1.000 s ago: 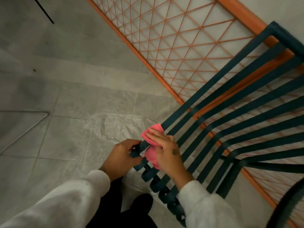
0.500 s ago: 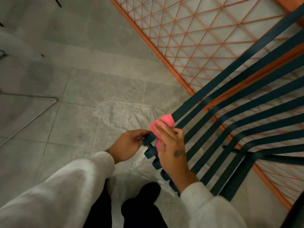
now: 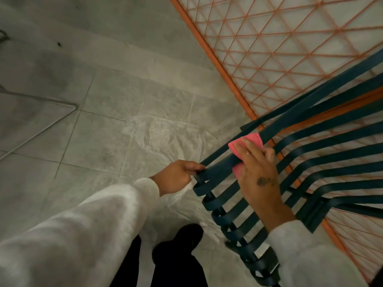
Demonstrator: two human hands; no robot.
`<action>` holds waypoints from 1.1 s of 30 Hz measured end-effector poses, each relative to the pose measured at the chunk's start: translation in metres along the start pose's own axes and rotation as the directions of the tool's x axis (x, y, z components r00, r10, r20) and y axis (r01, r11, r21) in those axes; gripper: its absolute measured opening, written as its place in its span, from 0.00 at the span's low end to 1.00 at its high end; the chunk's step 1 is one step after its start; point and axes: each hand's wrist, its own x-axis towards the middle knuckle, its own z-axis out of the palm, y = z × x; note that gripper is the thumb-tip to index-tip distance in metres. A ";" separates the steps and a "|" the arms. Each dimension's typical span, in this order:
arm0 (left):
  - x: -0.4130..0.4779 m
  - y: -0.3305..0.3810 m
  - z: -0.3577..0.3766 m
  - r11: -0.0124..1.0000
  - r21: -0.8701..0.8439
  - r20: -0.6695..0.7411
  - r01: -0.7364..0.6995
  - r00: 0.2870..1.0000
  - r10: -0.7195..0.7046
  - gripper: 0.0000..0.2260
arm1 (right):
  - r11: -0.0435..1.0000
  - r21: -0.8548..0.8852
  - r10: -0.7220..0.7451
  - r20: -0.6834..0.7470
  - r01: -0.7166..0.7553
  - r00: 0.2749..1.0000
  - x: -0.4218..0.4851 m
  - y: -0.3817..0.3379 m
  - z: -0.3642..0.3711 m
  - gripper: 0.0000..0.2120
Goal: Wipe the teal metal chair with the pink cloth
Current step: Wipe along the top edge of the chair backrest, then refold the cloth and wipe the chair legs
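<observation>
Mid-wipe, right of centre: fingers of the right hand (image 3: 259,175) wrap the pink cloth (image 3: 251,139) round a slat of the teal metal chair (image 3: 219,170) — the left hand (image 3: 176,177) pinches the slat's lower end. The next move is likely a slide along it toward the upper right.

The person is wearing a soft, fuzzy white top with long sleeves. The left sleeve (image 3: 83,235) is filling the lower left of the frame and is ending at the wrist of the left hand (image 3: 176,177). The right sleeve (image 3: 310,257) is showing at the lower right. A small dark tattoo (image 3: 264,181) is sitting on the back of the right hand (image 3: 259,172). Black trousers (image 3: 176,270) and a black shoe (image 3: 184,235) are showing at the bottom middle.
</observation>
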 end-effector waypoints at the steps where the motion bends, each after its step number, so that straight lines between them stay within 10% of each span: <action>1: -0.001 -0.001 -0.001 0.999 -0.035 0.005 0.010 1.000 -0.010 0.26 | 0.995 -0.062 -0.075 -0.003 0.075 0.997 0.001 -0.006 0.001 0.26; 6: -0.010 0.000 -0.004 0.965 -0.262 -0.002 0.028 1.000 -0.030 0.26 | 0.905 -0.309 -0.226 0.238 0.294 0.945 -0.029 -0.047 0.030 0.24; 12: -0.020 -0.022 -0.007 0.862 -0.503 -0.032 0.064 0.995 -0.093 0.22 | 0.960 -0.233 -0.033 0.458 0.155 0.888 -0.028 -0.096 0.055 0.15; 15: -0.022 -0.017 -0.012 0.811 -0.582 -0.026 0.052 0.996 -0.082 0.23 | 0.984 0.109 0.086 0.382 -0.137 0.920 -0.014 -0.099 0.036 0.17; 18: -0.020 0.007 -0.023 0.729 -0.684 -0.015 0.012 0.999 -0.031 0.26 | 0.694 0.499 0.351 0.394 -0.518 0.850 0.014 -0.095 0.006 0.18; 26: -0.033 0.093 -0.036 0.748 -0.664 -0.030 -0.013 1.000 -0.009 0.12 | 0.019 0.793 0.549 0.501 -0.609 0.669 0.040 -0.068 -0.018 0.06; 33: -0.033 0.108 -0.041 0.863 -0.496 0.044 0.096 0.995 -0.085 0.17 | -0.184 0.801 0.636 0.539 -0.570 0.552 0.039 -0.084 -0.010 0.06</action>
